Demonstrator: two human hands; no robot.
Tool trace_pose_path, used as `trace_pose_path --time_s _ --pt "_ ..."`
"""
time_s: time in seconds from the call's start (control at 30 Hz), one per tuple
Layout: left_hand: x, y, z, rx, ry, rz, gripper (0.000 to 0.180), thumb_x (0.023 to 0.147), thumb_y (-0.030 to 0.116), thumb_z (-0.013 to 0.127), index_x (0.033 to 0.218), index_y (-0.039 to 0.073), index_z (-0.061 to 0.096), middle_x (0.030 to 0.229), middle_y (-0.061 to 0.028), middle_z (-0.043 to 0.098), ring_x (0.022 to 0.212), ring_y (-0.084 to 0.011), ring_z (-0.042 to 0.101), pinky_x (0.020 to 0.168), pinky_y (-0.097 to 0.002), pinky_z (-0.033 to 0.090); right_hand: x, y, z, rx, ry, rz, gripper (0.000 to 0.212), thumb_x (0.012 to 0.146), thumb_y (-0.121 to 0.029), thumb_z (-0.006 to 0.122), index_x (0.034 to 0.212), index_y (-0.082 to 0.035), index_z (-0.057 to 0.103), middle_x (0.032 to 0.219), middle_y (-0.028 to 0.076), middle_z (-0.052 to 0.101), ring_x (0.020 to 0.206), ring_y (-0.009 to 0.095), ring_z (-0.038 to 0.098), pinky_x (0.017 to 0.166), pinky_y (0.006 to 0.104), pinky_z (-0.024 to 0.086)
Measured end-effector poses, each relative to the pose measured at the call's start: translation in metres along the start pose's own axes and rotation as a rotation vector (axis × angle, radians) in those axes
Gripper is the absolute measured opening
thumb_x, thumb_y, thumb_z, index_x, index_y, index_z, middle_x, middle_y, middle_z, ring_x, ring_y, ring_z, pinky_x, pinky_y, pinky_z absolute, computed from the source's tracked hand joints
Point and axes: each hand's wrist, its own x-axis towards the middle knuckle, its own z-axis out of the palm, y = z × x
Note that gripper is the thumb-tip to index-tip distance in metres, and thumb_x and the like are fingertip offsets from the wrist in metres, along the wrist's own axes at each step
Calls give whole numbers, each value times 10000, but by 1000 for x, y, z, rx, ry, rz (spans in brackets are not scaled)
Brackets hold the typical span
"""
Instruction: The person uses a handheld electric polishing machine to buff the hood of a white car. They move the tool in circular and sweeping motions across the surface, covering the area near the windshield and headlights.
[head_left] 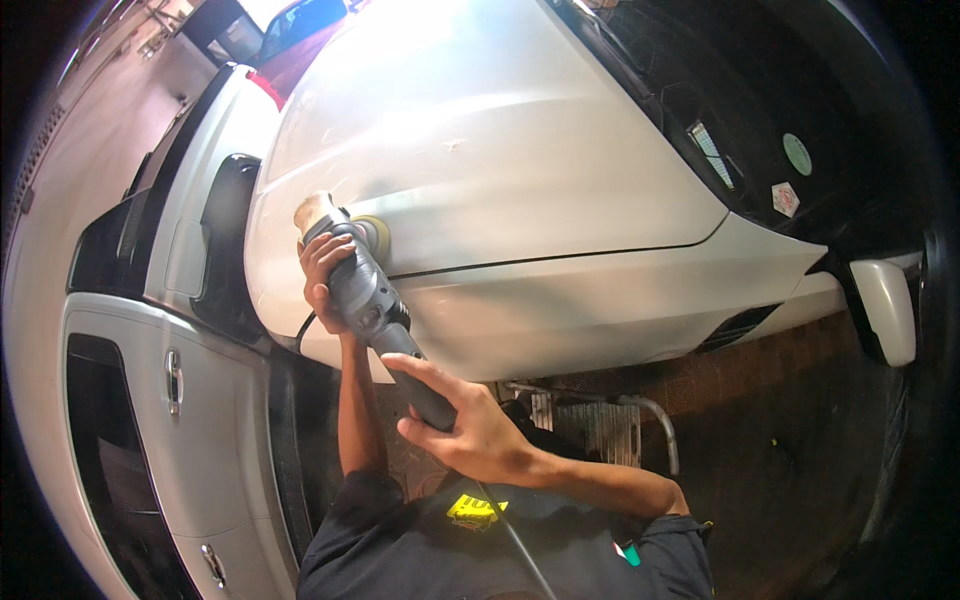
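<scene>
At centre-left of the frame, a dark grey polisher (368, 295) is held slantwise at the front corner of a white hood (530, 170), its round yellowish pad (378, 236) set at the panel's edge near the seam with the fender (540, 315). The tool's front end is gripped by the left hand (325, 268), fingers curled closely round it; the rear handle is clasped by the right hand (470, 430), thumb and forefinger spread along either side, the remaining fingers hidden beneath. Work on the panel is judged to be under way, the pad being placed at the surface; whether it is spinning cannot be determined. Gloss is seen across much of the hood, but finished and unfinished areas cannot be separated because of the glare at upper centre. A small mark at mid-hood cannot be identified. Close quarters are noted on the left, where a second white vehicle (165, 400) is parked just beside the front end. Below the fender, a metal-framed step (612, 430) is noted near the right arm. A cord (522, 550) is draped over the dark shirt (400, 550) at lower centre and is judged a possible snag. At far right, a white side mirror (887, 312) is observed, well apart from the tool.
</scene>
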Motion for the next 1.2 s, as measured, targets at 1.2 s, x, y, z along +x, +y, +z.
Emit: trace_pose_path --time_s 1.2 --pt "24 128 74 -598 34 -424 717 1031 516 303 1017 36 835 1314 -141 762 1466 -373 461 1306 -552 213 -110 -58 50 -268 478 2 641 932 14 732 1539 -139 592 966 -10 607 822 62 567 751 242 493"
